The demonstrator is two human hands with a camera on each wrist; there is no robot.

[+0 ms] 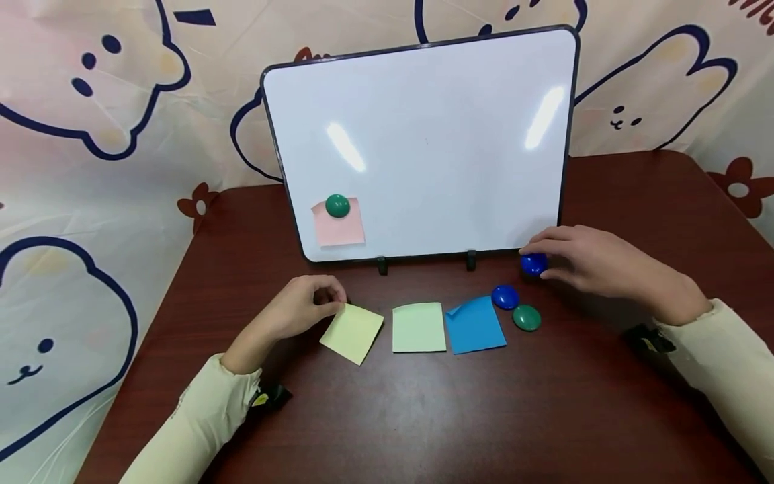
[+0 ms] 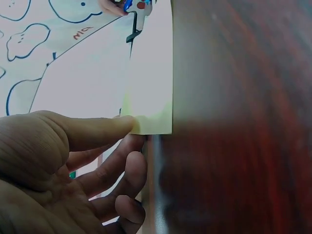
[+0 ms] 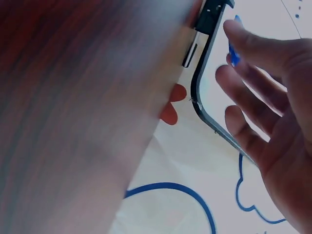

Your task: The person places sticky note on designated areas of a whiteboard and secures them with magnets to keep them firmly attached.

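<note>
My left hand pinches a corner of a yellow sticky note between thumb and fingers. In the left wrist view the thumb lies on the note's pale edge. On the right, my right hand holds a round blue magnet by its edges, near the whiteboard's lower right corner. The right wrist view has this blue magnet between thumb and fingertips. A pink note hangs on the whiteboard under a green magnet.
A light green note and a blue note with a curled corner lie on the dark wooden table. Beside them are another blue magnet and a green magnet. Black feet support the board before a cartoon-printed cloth.
</note>
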